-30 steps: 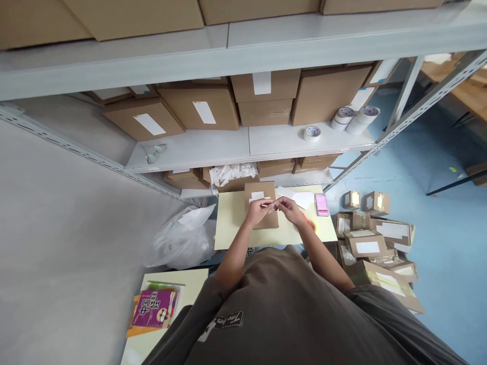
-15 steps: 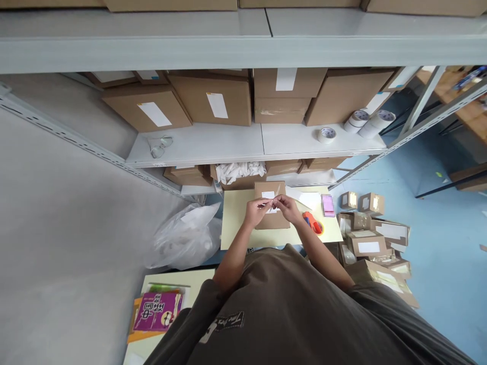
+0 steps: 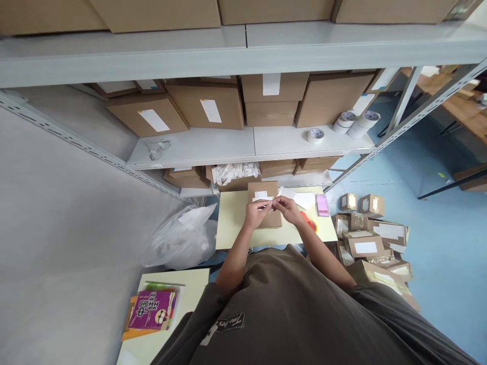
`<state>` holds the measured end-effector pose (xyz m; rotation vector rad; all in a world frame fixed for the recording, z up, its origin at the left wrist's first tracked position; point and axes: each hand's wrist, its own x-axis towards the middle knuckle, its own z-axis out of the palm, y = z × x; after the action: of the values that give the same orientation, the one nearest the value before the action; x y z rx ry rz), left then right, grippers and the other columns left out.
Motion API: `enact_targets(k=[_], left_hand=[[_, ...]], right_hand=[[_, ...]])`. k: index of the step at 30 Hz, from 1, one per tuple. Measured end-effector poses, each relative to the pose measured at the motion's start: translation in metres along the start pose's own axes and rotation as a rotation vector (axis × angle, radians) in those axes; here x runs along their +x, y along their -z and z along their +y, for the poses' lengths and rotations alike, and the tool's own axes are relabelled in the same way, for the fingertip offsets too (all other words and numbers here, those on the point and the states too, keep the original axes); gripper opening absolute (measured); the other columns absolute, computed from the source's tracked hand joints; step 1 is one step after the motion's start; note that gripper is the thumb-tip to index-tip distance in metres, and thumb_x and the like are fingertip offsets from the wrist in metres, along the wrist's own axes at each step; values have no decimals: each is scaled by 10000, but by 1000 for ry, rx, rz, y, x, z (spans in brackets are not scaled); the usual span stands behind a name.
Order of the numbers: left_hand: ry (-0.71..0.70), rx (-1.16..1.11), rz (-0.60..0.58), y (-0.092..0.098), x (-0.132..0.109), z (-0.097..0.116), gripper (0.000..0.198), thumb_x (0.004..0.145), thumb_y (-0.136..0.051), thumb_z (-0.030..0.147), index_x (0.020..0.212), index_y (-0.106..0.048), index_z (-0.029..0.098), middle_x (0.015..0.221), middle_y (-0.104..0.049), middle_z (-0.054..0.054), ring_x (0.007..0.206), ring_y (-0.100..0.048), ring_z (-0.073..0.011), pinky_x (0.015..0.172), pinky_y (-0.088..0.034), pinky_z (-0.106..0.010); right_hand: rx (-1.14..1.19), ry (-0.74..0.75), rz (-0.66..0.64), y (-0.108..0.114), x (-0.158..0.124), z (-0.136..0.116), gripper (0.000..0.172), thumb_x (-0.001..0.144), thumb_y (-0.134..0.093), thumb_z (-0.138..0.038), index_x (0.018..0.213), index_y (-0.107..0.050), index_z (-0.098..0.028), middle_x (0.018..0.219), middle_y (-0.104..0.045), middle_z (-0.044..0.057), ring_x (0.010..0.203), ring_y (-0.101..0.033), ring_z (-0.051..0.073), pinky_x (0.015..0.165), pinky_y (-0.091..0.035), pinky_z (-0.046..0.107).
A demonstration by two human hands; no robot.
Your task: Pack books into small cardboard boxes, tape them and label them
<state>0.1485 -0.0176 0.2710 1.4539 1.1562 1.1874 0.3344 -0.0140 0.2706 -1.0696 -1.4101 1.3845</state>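
Observation:
My left hand and my right hand meet fingertip to fingertip above a small brown cardboard box on a pale yellow table. Both pinch a small pale scrap, seemingly paper or a sticker, too small to make out clearly. The box carries a white label on its top. An orange tape dispenser lies just right of my right wrist, partly hidden by it.
A pink pad and white sheets lie on the table's far right. Grey shelving holds cardboard boxes and tape rolls. Several sealed parcels sit on the blue floor at right. A plastic bag lies left; a purple book lower left.
My hands stay together over the box, still pinching the small scrap. Only the camera view has shifted slightly.

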Motion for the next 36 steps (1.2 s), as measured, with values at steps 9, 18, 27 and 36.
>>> enact_targets(k=[9,18,27,36], left_hand=[[54,21,26,-31,-15,10,304,893,-803,494,970,-881,211,1030,-846,-112,953,-801,-266,845,-656,-390],[207,-161,159,-68,-18,0,525,909,-709,681,1003,-839,181,1021,-828,-118,952,-782,-265,812,-650,-373],[155,-64,161,-88,-15,-5,470,852,-789,657,921,-857,197,972,-827,-82,933,-759,-249,842,-612,-344],[200,-60,42,-100,-8,-11,490,853,-768,665,886,-838,181,807,-779,-53,764,-703,-204,725,-562,-298]], right_hand=[[-150,64,53,19,-23,-10,333,972,-707,-560,869,-704,-243,796,-707,34,749,-634,202,723,-524,341],[-84,91,48,41,-41,-4,235,992,-659,-468,924,-674,-244,867,-704,24,802,-651,195,757,-516,327],[11,66,112,72,-56,16,210,916,-682,-433,825,-636,-249,827,-682,8,758,-628,181,739,-506,327],[106,-80,181,73,-55,26,422,873,-779,-641,874,-615,-252,824,-678,11,759,-646,195,727,-527,335]])
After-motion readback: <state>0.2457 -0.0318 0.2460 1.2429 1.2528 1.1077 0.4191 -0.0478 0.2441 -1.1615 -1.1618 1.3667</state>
